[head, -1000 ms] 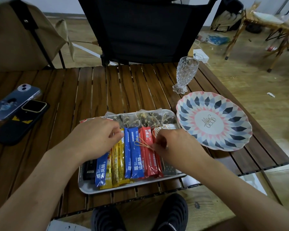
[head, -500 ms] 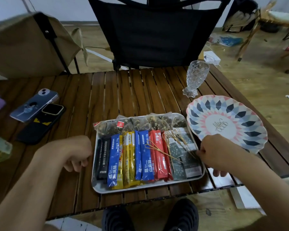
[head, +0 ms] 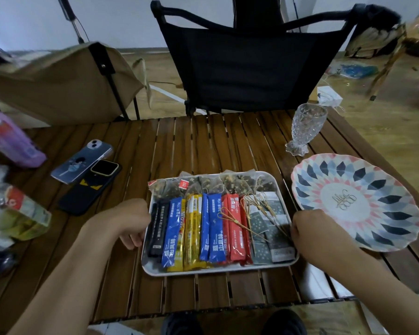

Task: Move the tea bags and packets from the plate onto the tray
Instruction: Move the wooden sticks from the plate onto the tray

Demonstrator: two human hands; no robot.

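We see the left hand (head: pixel 131 223) curled at the white rectangular tray's (head: pixel 218 267) left edge, the right hand (head: pixel 310 229) at its right edge; neither grip is discernible. The patterned round plate (head: pixel 382 228) lies bare.

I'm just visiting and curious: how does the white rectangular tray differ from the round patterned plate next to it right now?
The white rectangular tray is plain, while the round patterned plate has blue, pink and grey diamonds and a scalloped edge. The tray is packed with colourful stick packets and tea bags; the plate holds nothing. A hand sits at each side of the tray; only the right hand is by the plate. Both rest on the slatted wooden table.
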